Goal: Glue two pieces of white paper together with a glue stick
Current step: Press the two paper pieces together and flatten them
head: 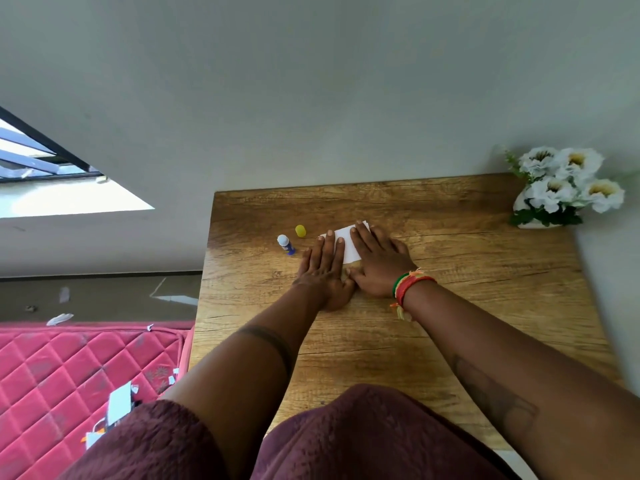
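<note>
White paper (347, 244) lies flat on the wooden table (450, 271), mostly covered by both hands. My left hand (323, 268) rests palm down on its left part, fingers spread. My right hand (377, 265) lies flat on its right part, fingers pointing to the far edge. Whether one or two sheets lie there I cannot tell. The glue stick (286, 244), blue body with white glue tip exposed, stands uncapped just left of my left hand. Its yellow cap (300, 231) sits apart on the table behind it.
A white vase of white artificial flowers (564, 188) stands at the table's far right corner by the wall. A pink quilted mattress (76, 375) with paper scraps lies on the floor to the left. The table's left edge is close to the glue stick.
</note>
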A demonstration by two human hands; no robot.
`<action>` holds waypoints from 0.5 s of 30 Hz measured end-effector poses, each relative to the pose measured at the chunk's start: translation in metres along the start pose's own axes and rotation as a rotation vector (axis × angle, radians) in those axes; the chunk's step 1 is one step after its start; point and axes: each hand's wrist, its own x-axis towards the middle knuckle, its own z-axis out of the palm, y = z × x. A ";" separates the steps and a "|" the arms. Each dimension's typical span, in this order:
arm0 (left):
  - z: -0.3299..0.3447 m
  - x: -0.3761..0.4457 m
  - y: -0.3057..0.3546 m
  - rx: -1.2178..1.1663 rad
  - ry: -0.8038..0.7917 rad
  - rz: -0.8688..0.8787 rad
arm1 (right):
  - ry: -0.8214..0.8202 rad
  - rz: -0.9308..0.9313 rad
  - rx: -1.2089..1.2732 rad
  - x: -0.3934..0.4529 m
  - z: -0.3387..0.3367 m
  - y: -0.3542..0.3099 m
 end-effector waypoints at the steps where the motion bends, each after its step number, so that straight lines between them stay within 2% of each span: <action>1: -0.002 0.000 -0.001 0.015 -0.019 -0.003 | 0.002 -0.008 -0.002 0.000 -0.002 0.002; 5: -0.006 0.000 0.001 0.022 -0.026 -0.006 | 0.045 -0.004 -0.024 -0.001 -0.001 0.000; 8: -0.005 -0.003 0.003 -0.013 0.113 -0.009 | 0.066 -0.001 -0.032 -0.001 0.002 -0.002; 10: -0.002 -0.006 0.002 0.048 0.183 0.004 | 0.066 -0.011 -0.058 -0.004 0.007 0.002; 15: 0.007 -0.006 0.006 0.083 0.177 -0.023 | 0.004 0.010 -0.043 -0.003 0.006 0.000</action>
